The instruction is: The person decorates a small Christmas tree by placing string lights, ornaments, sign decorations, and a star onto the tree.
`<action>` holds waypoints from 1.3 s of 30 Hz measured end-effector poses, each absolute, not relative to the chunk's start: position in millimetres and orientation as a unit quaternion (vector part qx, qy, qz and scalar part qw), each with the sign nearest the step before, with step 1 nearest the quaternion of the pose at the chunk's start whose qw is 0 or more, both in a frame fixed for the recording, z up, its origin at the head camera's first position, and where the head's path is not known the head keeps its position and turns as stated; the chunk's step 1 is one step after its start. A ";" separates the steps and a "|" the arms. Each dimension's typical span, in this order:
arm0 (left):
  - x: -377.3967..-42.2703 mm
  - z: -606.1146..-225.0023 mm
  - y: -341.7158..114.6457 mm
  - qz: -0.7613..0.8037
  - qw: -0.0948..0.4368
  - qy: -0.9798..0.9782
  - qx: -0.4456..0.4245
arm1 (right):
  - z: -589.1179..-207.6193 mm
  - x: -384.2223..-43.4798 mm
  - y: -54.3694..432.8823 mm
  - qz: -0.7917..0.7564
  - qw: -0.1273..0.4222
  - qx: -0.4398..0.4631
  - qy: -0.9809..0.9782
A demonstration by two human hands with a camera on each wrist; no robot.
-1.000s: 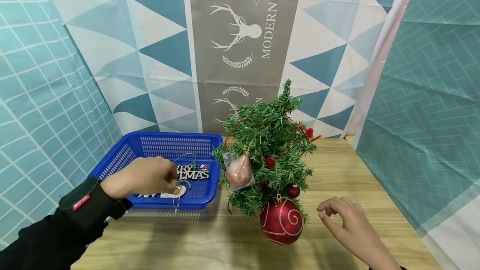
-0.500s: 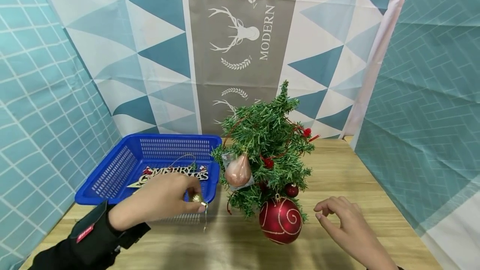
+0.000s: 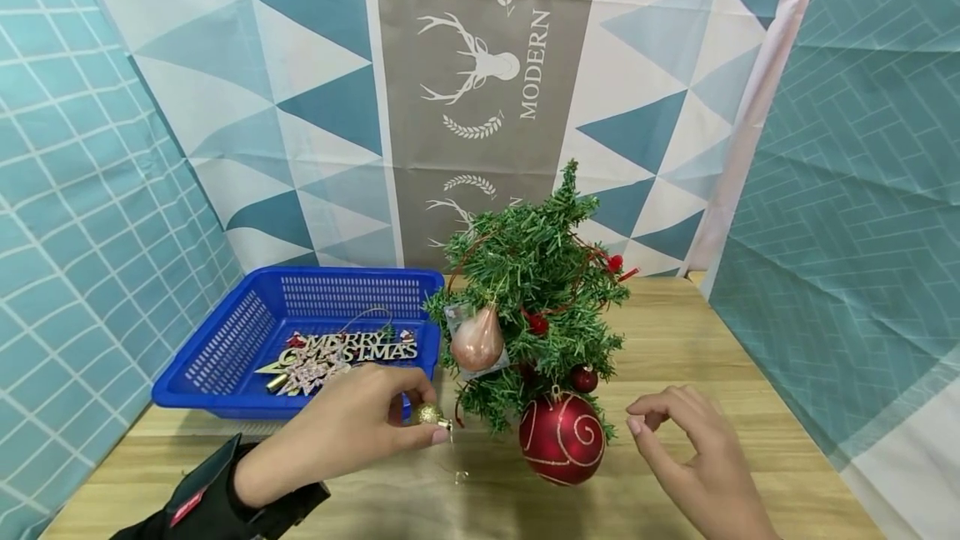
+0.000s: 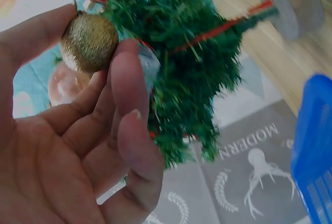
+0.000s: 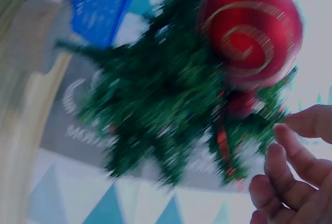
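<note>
My left hand pinches a small gold glitter bauble between thumb and fingertips, in front of the blue basket's right end. A thin hanging loop trails from the bauble. To the right stands a small artificial Christmas tree. It carries a large red bauble with gold swirls low at the front, a pink teardrop ornament on its left and a small dark red bauble. My right hand hovers right of the tree, its fingers loosely bent and nothing visible in them.
On the left sits a blue plastic basket holding a MERRY CHRISTMAS sign, a glittery snowflake and other ornaments. The wooden table meets a patterned curtain behind. A round tree base shows in the left wrist view.
My left hand has lifted the gold bauble out of the basket and carried it right toward the tree, uncovering the sign and snowflake. The right hand has barely moved.
</note>
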State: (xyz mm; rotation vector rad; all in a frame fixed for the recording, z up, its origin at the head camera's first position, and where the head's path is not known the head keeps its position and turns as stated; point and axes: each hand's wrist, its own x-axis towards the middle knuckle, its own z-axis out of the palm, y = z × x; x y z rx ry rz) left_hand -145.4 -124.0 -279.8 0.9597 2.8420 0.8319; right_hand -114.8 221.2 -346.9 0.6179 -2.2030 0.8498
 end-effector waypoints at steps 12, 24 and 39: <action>-122.8 -289.7 -83.3 0.404 0.016 0.859 0.314 | -328.1 -97.8 153.3 0.303 0.418 0.430 -0.741; -112.3 -299.9 -75.2 0.469 -0.047 0.816 0.333 | -331.0 -98.3 147.3 0.346 0.401 0.441 -0.725; -109.2 -340.7 -89.7 0.529 0.092 0.803 0.258 | -332.4 -100.2 143.6 0.368 0.346 0.440 -0.742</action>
